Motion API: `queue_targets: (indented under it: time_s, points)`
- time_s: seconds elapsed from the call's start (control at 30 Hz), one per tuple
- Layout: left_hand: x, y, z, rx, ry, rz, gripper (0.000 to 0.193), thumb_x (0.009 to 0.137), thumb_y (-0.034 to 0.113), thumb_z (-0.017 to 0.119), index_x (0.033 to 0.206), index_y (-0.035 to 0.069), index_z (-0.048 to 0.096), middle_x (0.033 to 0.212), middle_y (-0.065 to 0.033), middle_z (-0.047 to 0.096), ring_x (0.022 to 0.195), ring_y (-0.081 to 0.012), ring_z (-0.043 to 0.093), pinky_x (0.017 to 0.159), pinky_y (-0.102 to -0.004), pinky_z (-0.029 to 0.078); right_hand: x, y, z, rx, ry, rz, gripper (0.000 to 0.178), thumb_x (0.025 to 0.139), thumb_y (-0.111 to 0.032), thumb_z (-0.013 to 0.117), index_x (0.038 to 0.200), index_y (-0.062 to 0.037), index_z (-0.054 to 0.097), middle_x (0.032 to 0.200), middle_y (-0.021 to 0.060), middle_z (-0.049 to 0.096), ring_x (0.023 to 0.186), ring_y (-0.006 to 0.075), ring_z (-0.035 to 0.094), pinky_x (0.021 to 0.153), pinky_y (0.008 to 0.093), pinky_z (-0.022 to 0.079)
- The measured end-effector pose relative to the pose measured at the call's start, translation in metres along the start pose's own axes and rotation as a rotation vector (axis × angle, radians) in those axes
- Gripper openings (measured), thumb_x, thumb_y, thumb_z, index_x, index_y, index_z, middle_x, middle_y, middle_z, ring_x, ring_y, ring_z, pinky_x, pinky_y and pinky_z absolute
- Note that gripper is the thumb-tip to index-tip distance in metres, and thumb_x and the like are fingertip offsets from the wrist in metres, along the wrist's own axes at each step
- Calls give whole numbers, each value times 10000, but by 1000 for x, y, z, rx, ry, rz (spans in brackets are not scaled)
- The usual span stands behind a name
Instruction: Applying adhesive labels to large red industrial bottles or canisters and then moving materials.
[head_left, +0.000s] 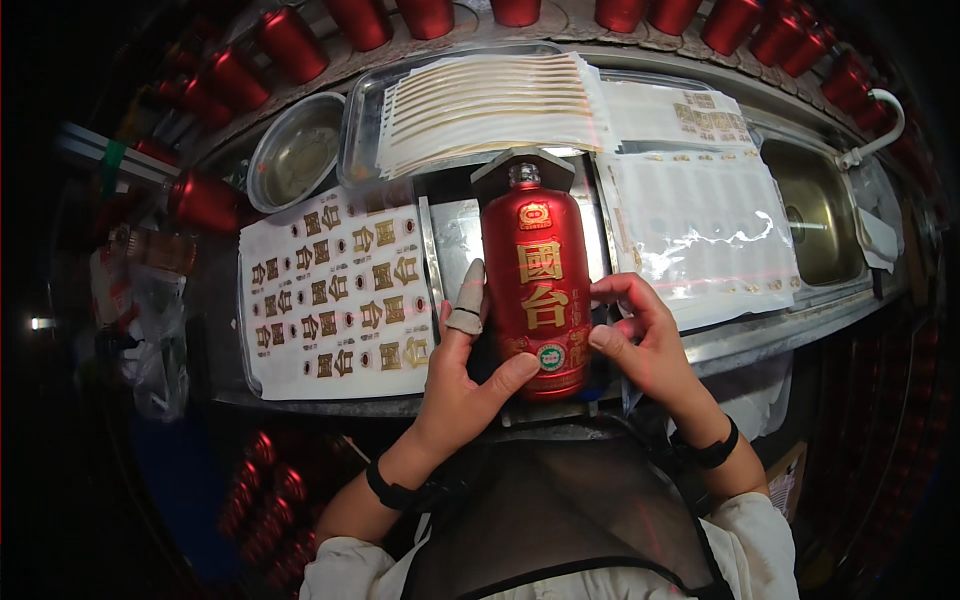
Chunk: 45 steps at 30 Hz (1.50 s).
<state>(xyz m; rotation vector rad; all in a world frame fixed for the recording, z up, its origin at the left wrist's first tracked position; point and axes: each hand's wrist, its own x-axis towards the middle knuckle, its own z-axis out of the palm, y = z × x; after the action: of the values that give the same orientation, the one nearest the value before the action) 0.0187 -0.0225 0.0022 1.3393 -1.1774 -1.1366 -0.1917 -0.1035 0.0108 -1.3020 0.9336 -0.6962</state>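
So the glossy red ceramic bottle (537,290) has big gold characters down the front, a gold-and-red emblem up near the neck and a small round green-and-white seal at the bottom. The white backing sheet (335,295) beside it is covered in rows of gold square stickers mixed with little dark red-ringed dots. The fanned stack of white strips (490,105) has thin gold lines. The round steel bowl (297,150) looks dull grey. The row of cylinders (420,15) along the top is red too.
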Motion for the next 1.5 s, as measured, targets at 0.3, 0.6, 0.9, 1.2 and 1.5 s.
queue_targets:
  time_s: [0.3,0.6,0.9,1.2,1.5]
  points:
    - [-10,-7,-13,20,-59,42,883,837,282,751,1520,22,255,1502,-135,413,1402,-239,346,1189,-432,4,-25,-10,17,-109,75,65,591,766,-227,827,1226,-55,499,1125,23,513,583,-8,362,504,161,313]
    - [-9,-11,-11,37,-50,54,895,826,310,761,1517,25,268,1462,-136,463,1380,-233,369,1191,-439,12,-23,-11,12,-21,69,64,528,784,-209,811,1190,-47,515,1114,32,552,561,-17,367,482,160,302]
    - [-9,-10,-11,6,-49,33,893,823,323,762,1516,37,276,1465,-141,457,1373,-230,382,1196,-436,35,-32,-46,14,153,176,37,365,871,-73,655,1196,-31,492,1004,71,613,884,155,616,858,262,492]
    - [-11,-12,-10,44,-32,46,895,816,328,768,1513,34,289,1422,-117,499,1302,-220,436,1190,-456,31,-23,-26,6,-345,397,-257,245,827,-26,725,1019,10,577,937,107,632,818,149,630,728,269,511]
    - [-10,-14,-13,24,-62,48,880,831,345,749,1508,24,286,1553,-150,331,1421,-248,335,1186,-479,8,-34,-14,8,-299,202,-409,230,839,-49,733,1001,-14,573,933,81,618,807,116,598,713,244,491]
